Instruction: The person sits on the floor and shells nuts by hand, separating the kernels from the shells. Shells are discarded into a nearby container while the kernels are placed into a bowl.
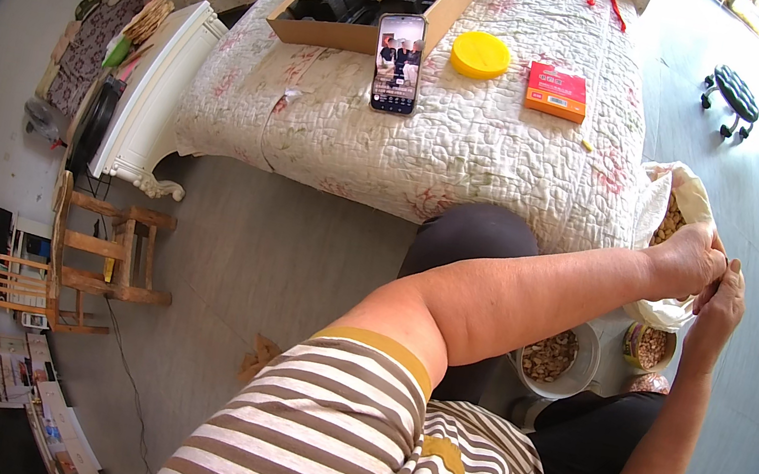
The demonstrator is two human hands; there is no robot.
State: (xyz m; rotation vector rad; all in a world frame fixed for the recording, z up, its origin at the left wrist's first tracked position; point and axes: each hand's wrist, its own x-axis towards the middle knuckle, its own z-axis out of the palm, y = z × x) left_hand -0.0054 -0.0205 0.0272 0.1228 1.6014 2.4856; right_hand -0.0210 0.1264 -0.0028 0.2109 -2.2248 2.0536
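Observation:
Above the right side of a white woven sack my left hand and my right hand meet, fingertips pinched together. Whatever may be between the fingertips is too small and covered to make out. Inside the sack are tan pieces that look like unshelled peanuts. Below my left forearm stands a pale plastic bucket with broken shells in it. Beside the sack's lower end is a round tin holding small brownish kernels, and more reddish ones show in a container near my leg.
A quilted bed bears a propped smartphone, an open cardboard box, a yellow round lid or tub and a red-orange box. A wheeled stool stands upper right, a wooden chair left.

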